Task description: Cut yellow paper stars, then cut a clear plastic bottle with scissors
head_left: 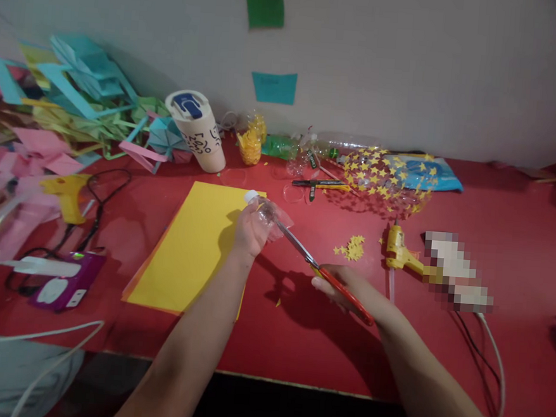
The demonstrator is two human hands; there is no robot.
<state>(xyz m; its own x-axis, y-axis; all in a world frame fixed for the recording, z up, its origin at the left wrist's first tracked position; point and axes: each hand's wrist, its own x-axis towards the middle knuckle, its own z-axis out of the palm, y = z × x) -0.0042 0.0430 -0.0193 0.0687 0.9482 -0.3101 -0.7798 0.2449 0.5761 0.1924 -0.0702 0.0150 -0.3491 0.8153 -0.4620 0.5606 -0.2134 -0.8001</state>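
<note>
My left hand (252, 229) is closed on a small clear plastic bottle piece (277, 224) with a white cap (251, 196), held over the right edge of some yellow paper sheets (180, 246). In my right hand (339, 286) are long scissors (315, 262) with red handles. Their blades point up and left, with the tips at the clear plastic. Whether the tips are inside or behind it, I cannot tell. A small pile of yellow paper stars (351, 247) lies on the red table (268, 354), just beyond my right hand.
At right are a yellow glue gun (399, 249) and a pixelated object. Behind stand a star-covered clear ball (389, 178), cutters (320, 184) and a white tumbler (200, 133). Folded paper (86, 93), another glue gun (67, 197) and a purple power strip (68, 283) are left, beside another person's arm.
</note>
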